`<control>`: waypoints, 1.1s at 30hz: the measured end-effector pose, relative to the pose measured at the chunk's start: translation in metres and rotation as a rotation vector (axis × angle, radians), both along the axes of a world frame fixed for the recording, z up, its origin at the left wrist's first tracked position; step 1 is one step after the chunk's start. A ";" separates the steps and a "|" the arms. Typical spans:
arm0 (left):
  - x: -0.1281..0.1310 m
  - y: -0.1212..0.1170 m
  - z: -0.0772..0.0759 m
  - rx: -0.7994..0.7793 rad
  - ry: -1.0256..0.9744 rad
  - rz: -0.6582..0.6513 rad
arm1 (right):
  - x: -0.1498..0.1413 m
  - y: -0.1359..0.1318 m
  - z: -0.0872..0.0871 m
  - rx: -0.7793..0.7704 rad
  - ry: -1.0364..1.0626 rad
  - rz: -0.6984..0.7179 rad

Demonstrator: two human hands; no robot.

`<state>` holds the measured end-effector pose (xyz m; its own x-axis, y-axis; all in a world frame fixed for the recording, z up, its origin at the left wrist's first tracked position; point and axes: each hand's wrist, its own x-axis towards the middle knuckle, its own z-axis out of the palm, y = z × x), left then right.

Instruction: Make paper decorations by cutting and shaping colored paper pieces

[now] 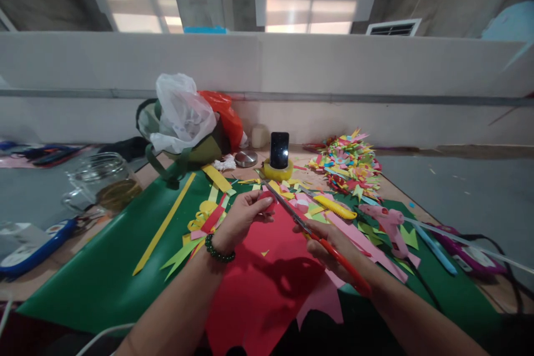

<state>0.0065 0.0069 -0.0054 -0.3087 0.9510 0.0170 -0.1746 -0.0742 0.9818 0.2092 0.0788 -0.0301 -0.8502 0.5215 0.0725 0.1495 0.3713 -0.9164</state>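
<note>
My left hand [244,217], with a dark green bead bracelet on the wrist, pinches a small red paper piece [267,200] between thumb and fingers. My right hand [334,245] grips red-handled scissors [311,232]; the blades point up and left and meet the red piece. Under both hands lies a large red paper sheet [258,283] on a green sheet [112,256].
Coloured paper scraps cover the table. A heap of paper flowers [350,161] lies at the back right. A phone [279,150] stands on a yellow tape roll. A pink glue gun [390,225], a yellow knife [336,207], a glass jar [102,181] and bags [183,117] surround the work.
</note>
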 end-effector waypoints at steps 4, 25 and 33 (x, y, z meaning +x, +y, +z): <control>-0.004 -0.002 0.001 0.016 0.079 -0.073 | 0.003 0.001 0.012 0.138 -0.027 0.018; -0.002 -0.004 0.008 -0.008 0.222 -0.075 | -0.001 0.006 0.005 0.147 -0.090 -0.001; -0.015 0.003 0.001 0.083 0.006 0.185 | 0.022 0.010 0.025 0.496 -0.245 -0.275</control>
